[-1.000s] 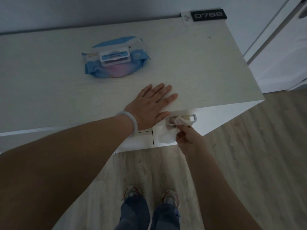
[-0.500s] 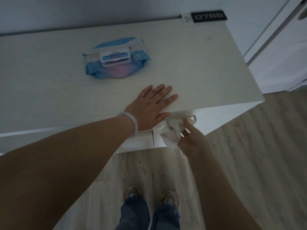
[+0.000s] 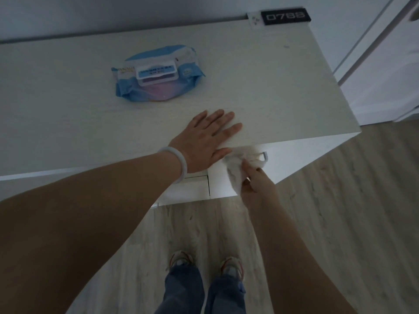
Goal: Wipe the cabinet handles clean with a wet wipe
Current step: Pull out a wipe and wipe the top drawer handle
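Cabinet handle [image 3: 264, 155], a small metal loop on the white cabinet front just under the counter [image 3: 272, 91] edge, was mostly covered by the crumpled white wet wipe [image 3: 238, 171], with only its right end showing. Nearest the camera, two shoes [image 3: 181, 260] and blue trouser legs stood on the pale wood floor [image 3: 351, 211]. Above them the right hand [image 3: 255, 188] reached up from below, its fingers [image 3: 246, 166] curled and pinching the wet wipe against the handle. Just left of it and a little farther, the left hand [image 3: 204, 139] lay flat on the near edge of the counter, fingers straight and spread, palm down, thumb close to the wipe, a pale bangle [image 3: 175, 164] on its wrist. Farther back and to the left, a blue pack of wipes [image 3: 156, 74] lay on the counter with its lid facing up, well apart from both hands. At the far right corner sat a black digital display [image 3: 285, 16].
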Demonstrator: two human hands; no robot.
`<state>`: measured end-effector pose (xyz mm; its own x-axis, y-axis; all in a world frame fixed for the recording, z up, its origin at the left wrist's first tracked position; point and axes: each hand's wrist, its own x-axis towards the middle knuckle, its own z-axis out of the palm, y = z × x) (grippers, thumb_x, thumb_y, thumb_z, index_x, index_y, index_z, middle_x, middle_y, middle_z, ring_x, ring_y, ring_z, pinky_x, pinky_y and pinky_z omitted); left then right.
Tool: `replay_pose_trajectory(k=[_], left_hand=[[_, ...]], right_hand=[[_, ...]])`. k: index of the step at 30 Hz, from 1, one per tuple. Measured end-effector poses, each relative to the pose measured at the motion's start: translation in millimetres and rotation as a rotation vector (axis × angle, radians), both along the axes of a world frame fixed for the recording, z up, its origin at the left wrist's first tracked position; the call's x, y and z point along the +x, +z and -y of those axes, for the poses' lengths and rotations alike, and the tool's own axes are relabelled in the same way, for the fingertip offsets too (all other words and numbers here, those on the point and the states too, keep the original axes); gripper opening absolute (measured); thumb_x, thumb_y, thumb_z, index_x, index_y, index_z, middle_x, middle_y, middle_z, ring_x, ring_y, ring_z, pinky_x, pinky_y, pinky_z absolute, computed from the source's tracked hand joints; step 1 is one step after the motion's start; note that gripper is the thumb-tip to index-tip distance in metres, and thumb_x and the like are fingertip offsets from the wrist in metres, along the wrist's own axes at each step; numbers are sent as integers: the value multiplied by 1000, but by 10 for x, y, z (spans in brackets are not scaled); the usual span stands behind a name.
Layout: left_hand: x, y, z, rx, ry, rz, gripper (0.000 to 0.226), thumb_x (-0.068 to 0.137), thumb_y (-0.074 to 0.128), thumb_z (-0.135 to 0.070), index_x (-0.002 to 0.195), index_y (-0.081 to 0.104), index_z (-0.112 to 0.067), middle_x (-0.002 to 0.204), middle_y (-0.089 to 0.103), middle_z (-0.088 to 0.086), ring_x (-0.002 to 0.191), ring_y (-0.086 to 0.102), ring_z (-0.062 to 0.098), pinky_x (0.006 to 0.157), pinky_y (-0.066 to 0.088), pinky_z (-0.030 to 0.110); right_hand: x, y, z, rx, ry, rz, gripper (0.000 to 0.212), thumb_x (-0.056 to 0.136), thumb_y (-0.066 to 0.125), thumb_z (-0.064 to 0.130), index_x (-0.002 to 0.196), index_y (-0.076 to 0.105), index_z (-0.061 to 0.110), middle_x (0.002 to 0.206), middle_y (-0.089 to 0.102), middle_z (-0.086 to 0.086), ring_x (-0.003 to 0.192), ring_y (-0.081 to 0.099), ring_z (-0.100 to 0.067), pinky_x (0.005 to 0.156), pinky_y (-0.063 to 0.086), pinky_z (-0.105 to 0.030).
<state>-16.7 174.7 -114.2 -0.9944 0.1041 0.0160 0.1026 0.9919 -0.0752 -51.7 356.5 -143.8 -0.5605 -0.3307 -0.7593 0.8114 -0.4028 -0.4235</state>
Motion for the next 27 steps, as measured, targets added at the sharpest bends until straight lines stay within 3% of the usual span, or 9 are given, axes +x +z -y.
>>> replay_pose_trajectory(k=[3, 6, 8, 12, 16, 19, 21, 24, 27], left_hand=[[0, -6, 1, 0, 2, -4, 63, 99, 17, -54, 156, 13, -27, 164, 11, 4, 151, 12, 25, 120, 16, 49], [3, -16, 6, -12, -2, -13, 63, 100, 18, -53, 156, 14, -27, 164, 12, 4, 151, 14, 25, 120, 16, 49], [2, -17, 8, -19, 0, -15, 62, 100, 19, -53, 156, 13, -27, 164, 12, 4, 150, 14, 25, 120, 16, 48], [1, -6, -1, -15, 7, 3, 63, 99, 15, -53, 156, 11, -27, 164, 10, 5, 150, 13, 26, 121, 15, 48], [37, 33, -24, -27, 19, 8, 63, 99, 14, -52, 156, 14, -25, 163, 15, 6, 150, 16, 26, 121, 16, 47], [91, 22, -159, 16, 100, 11, 61, 99, 17, -46, 155, 19, -23, 162, 18, 7, 149, 19, 28, 121, 16, 48], [197, -28, -334, 45, 193, -21, 61, 96, 29, -37, 155, 22, -21, 162, 20, 8, 149, 20, 30, 121, 16, 48], [428, -95, -527, 91, 269, -67, 71, 89, 49, -26, 155, 24, -17, 162, 19, 8, 149, 19, 29, 121, 13, 45], [652, -84, -549, 147, 249, -90, 71, 86, 47, -20, 154, 25, -13, 162, 19, 10, 150, 17, 28, 122, 11, 44]], right_hand=[[100, 39, 125, 25, 66, -42, 11, 87, 67, 2, 98, 69, 3, 97, 74, -10, 86, 73, -19, 80, 58, -32], [-133, 22, -50, 19, -42, -61, 9, 89, 62, -3, 94, 67, 2, 97, 72, -11, 81, 72, -15, 84, 58, -32], [-309, -29, -247, -22, -81, -88, 14, 90, 60, -1, 103, 66, 2, 106, 71, -11, 89, 72, -16, 89, 56, -33], [-277, -129, -432, 35, 78, -135, 16, 97, 52, 7, 107, 64, 2, 114, 67, -13, 98, 68, -20, 93, 53, -33], [-74, -148, -529, 20, 125, -88, 27, 95, 54, 7, 120, 60, -1, 123, 64, -17, 114, 61, -29, 99, 49, -44], [76, -108, -579, -13, 162, -32, 42, 88, 62, 13, 127, 58, 0, 126, 63, -16, 116, 61, -28, 88, 55, -42], [140, -49, -551, -28, 183, -18, 54, 79, 68, 17, 129, 57, 0, 129, 61, -16, 114, 62, -28, 76, 59, -40], [204, 29, -496, -66, 178, 20, 37, 90, 63, 14, 125, 60, 0, 121, 66, -15, 93, 72, -24, 63, 59, -40], [248, 117, -450, -88, 203, 7, 32, 95, 59, 14, 123, 60, 0, 117, 67, -14, 84, 73, -23, 60, 59, -41]])
